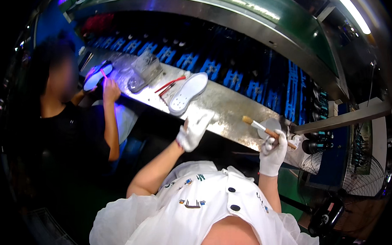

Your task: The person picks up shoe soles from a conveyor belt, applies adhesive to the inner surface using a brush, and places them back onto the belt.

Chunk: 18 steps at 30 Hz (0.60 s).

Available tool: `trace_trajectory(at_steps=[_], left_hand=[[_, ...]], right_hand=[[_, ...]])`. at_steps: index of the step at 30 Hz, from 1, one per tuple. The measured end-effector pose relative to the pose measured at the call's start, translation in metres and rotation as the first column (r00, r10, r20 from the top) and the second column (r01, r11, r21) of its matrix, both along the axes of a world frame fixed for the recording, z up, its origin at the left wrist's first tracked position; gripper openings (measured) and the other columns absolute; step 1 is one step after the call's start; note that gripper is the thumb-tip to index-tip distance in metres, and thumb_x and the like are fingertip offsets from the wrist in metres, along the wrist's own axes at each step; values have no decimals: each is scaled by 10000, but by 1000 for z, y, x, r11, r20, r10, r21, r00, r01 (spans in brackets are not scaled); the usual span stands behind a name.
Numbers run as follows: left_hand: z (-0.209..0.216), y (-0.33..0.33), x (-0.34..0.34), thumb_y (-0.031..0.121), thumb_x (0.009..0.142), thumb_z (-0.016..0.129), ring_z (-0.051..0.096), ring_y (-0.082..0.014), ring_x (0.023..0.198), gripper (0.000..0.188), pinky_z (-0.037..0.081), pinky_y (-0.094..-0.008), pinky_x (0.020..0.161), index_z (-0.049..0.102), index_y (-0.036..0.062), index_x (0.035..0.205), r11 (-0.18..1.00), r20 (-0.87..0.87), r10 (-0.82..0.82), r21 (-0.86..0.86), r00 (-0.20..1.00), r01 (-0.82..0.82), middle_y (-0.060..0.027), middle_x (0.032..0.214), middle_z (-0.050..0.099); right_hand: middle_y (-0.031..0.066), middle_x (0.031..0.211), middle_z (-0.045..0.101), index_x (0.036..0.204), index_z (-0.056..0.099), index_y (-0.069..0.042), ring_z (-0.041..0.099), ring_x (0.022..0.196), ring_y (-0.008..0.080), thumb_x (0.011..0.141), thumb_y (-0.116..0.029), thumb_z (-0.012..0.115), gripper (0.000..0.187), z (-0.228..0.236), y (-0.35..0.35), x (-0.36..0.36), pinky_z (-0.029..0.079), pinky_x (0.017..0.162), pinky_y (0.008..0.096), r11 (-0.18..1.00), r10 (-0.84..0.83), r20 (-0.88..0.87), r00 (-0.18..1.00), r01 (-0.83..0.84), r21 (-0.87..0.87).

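My right hand, in a white glove, grips the wooden handle of a paintbrush. The brush slants up to the left, its tan bristles raised over the metal bench. Behind its handle stands a white round container, partly hidden; what it holds cannot be made out. My left hand, also gloved in white, is at the bench's near edge with its fingers stretched out and nothing visible in it. Just beyond it lies a white shoe sole with small holes at its near end.
Red-handled tools lie left of the sole, with a clear plastic box farther left. A co-worker at the left works on a shoe sole under violet light. Blue racks line the bench's far side. A fan stands at the right.
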<state>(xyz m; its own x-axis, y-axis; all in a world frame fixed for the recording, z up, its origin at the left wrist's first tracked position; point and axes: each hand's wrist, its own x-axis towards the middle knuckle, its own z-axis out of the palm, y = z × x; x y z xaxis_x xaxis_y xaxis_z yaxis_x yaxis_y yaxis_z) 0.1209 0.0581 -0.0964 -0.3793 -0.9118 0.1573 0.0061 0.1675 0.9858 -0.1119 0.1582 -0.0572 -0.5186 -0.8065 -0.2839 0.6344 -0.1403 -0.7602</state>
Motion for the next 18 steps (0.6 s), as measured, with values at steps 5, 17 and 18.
trace_trajectory(at_steps=[5, 17, 18], left_hand=[[-78, 82, 51, 262, 899, 503, 608, -179, 765, 326, 481, -306, 712, 635, -36, 879, 689, 223, 432, 544, 874, -480, -104, 870, 657], [-66, -6, 83, 197, 823, 617, 571, -309, 877, 270, 448, -370, 789, 584, 4, 1008, 762, 360, 646, -272, 673, -587, -182, 971, 571], [-63, -6, 81, 184, 833, 595, 575, -301, 874, 225, 451, -372, 781, 595, 12, 978, 798, 276, 603, -197, 749, -570, -172, 937, 582]], right_hand=[[42, 725, 561, 994, 565, -70, 471, 529, 71, 910, -244, 510, 200, -7, -15, 17, 360, 435, 179, 995, 98, -69, 993, -95, 35], [18, 787, 558, 1074, 565, -107, 487, 578, 63, 889, -276, 547, 251, -31, -33, 71, 360, 440, 168, 956, 285, -176, 942, -267, 120], [15, 784, 557, 1065, 570, -116, 481, 571, 61, 882, -295, 558, 257, -30, -32, 72, 358, 438, 166, 950, 306, -187, 933, -287, 122]])
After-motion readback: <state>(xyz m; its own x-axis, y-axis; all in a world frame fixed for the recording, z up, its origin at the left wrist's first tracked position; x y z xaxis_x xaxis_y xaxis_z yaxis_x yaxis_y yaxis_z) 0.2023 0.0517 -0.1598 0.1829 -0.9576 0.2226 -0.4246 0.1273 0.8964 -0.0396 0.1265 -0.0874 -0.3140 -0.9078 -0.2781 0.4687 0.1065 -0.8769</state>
